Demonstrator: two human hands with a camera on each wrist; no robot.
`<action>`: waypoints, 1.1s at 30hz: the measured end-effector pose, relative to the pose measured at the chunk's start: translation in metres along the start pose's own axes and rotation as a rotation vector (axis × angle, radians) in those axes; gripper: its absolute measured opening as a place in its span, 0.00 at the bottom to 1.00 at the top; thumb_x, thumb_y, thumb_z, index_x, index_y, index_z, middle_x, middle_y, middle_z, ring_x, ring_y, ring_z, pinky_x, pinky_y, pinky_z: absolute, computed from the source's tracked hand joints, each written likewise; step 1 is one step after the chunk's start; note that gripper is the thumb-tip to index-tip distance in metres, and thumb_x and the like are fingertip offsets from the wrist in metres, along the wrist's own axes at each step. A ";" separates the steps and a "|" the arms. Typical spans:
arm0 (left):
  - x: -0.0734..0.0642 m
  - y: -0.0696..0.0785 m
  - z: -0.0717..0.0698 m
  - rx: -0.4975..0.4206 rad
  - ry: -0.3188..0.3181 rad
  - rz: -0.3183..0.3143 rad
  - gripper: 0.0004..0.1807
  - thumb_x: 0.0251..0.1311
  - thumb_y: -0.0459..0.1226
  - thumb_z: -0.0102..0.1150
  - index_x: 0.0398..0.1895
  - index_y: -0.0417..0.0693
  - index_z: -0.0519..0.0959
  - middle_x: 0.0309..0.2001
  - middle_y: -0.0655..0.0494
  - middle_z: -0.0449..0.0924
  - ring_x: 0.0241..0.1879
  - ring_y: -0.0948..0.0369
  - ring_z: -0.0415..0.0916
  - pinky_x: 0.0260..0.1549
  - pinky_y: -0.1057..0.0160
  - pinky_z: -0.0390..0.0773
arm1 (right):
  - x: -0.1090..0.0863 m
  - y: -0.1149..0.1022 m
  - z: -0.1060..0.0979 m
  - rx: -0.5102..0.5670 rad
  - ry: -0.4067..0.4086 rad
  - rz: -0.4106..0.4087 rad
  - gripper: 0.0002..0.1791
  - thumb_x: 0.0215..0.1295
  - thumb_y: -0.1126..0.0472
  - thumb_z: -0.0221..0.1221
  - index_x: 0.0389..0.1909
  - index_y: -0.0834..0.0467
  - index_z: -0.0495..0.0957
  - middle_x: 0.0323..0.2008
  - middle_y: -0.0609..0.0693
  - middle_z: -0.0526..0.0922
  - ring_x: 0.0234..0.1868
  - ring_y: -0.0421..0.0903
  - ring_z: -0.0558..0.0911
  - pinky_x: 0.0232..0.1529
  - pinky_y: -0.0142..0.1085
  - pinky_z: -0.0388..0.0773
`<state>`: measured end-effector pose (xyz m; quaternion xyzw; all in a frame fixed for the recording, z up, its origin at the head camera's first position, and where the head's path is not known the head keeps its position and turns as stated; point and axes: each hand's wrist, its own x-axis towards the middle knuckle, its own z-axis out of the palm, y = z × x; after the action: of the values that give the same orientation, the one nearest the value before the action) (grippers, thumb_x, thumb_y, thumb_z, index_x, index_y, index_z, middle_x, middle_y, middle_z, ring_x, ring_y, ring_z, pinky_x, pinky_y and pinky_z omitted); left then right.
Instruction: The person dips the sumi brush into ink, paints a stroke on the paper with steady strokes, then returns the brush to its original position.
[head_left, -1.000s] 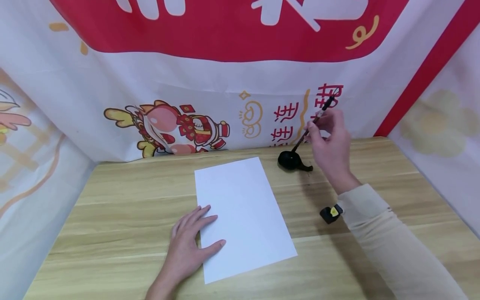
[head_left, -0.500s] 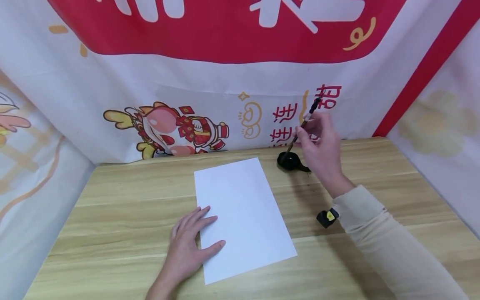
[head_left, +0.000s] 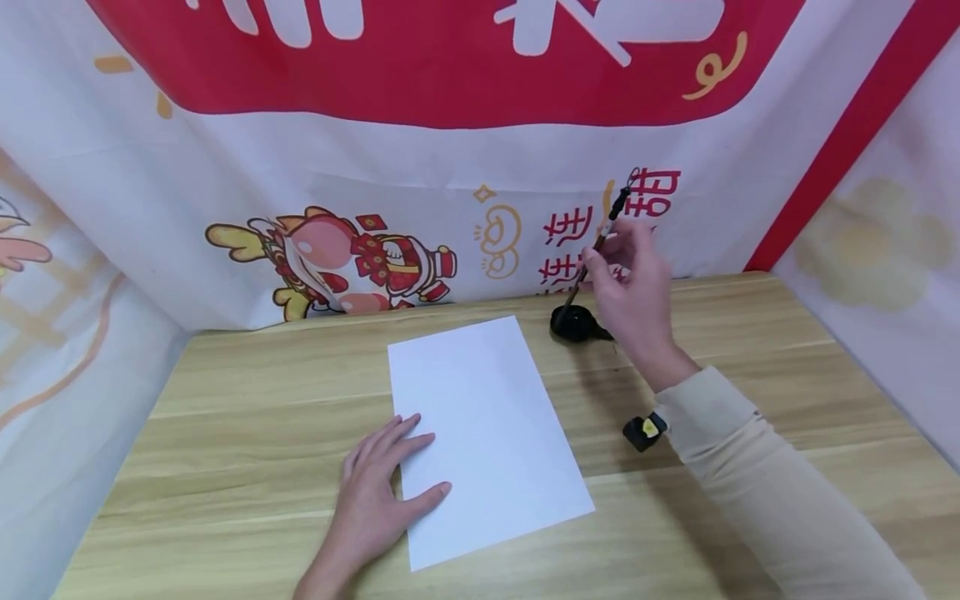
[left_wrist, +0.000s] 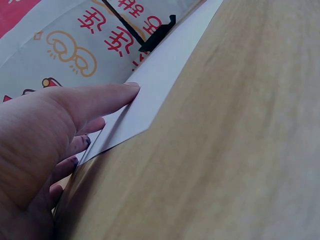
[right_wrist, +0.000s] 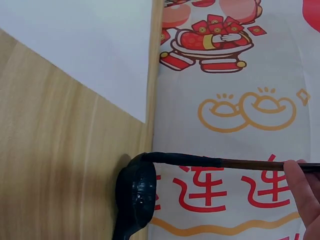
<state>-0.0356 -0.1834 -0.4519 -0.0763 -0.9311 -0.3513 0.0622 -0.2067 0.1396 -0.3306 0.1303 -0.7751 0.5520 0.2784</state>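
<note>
A calligraphy brush (head_left: pixel 582 275) slants up from a small black ink dish (head_left: pixel 576 325) at the back of the table. My right hand (head_left: pixel 636 287) pinches its handle between thumb and fingers. In the right wrist view, the dark brush tip (right_wrist: pixel 150 157) lies at the rim of the dish (right_wrist: pixel 136 192), which holds wet ink. My left hand (head_left: pixel 378 492) lies spread over the left edge of a blank white sheet of paper (head_left: pixel 495 433). In the left wrist view, its thumb (left_wrist: pixel 112 97) rests on the paper and dark smudges show on its fingertips.
The wooden table (head_left: pixel 247 467) meets a white cloth backdrop (head_left: pixel 420 158) with red print right behind the dish. Cloth walls (head_left: pixel 885 250) close in both sides. A black wrist camera (head_left: pixel 643 432) with a yellow mark hangs at the right sleeve (head_left: pixel 712 417).
My right hand has moved left with the brush, whose tip has shifted to the left side of the dish. The left hand and the paper have stayed put.
</note>
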 end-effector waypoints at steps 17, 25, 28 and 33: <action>-0.001 0.000 0.000 0.005 0.013 0.013 0.33 0.54 0.53 0.82 0.64 0.59 0.85 0.78 0.56 0.73 0.80 0.43 0.64 0.76 0.32 0.51 | 0.002 -0.005 0.003 -0.006 0.074 0.046 0.17 0.79 0.64 0.60 0.62 0.64 0.71 0.46 0.59 0.84 0.42 0.52 0.86 0.34 0.25 0.87; 0.000 0.000 -0.002 0.001 0.013 0.016 0.33 0.54 0.53 0.81 0.64 0.60 0.85 0.78 0.57 0.74 0.80 0.43 0.64 0.76 0.32 0.51 | 0.003 -0.006 0.005 -0.006 0.056 0.060 0.16 0.79 0.64 0.61 0.60 0.65 0.70 0.46 0.58 0.83 0.43 0.50 0.86 0.35 0.26 0.87; 0.000 0.001 -0.002 0.000 0.015 0.019 0.33 0.54 0.53 0.82 0.64 0.59 0.85 0.77 0.58 0.75 0.81 0.44 0.64 0.77 0.33 0.51 | 0.003 -0.007 0.004 -0.014 0.064 0.058 0.16 0.79 0.65 0.60 0.61 0.65 0.70 0.46 0.58 0.84 0.43 0.53 0.86 0.34 0.26 0.87; -0.001 0.000 -0.001 -0.005 0.016 0.016 0.33 0.53 0.52 0.82 0.63 0.58 0.86 0.76 0.60 0.77 0.81 0.46 0.65 0.78 0.36 0.50 | 0.003 -0.006 0.002 -0.033 0.066 0.039 0.16 0.78 0.67 0.61 0.61 0.67 0.71 0.45 0.60 0.84 0.42 0.56 0.86 0.34 0.25 0.86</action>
<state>-0.0349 -0.1839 -0.4509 -0.0813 -0.9291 -0.3536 0.0722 -0.2065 0.1357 -0.3245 0.0924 -0.7768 0.5486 0.2950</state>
